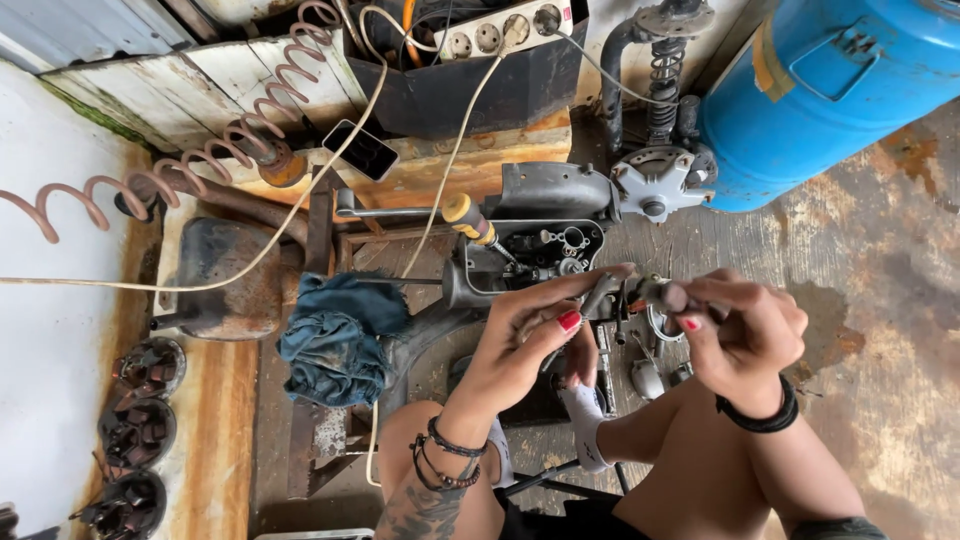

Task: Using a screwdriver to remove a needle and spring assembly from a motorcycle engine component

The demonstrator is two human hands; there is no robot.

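My left hand (525,335) pinches a small dark metal part (603,293) between fingers and thumb, just above my knees. My right hand (742,332) grips a dark-handled tool (660,293) whose tip meets that part. Directly beyond both hands lies an opened grey carburetor-like body (555,245) with a yellow-handled screwdriver (470,218) resting against it. Small loose metal pieces (648,378) lie on the floor under my right hand.
A crumpled blue rag (338,335) sits left of my hands. A blue tank (830,85) stands at the back right, a coiled hose (190,165) and a phone (360,150) at the back left. Dark round parts (140,430) lie along the left edge.
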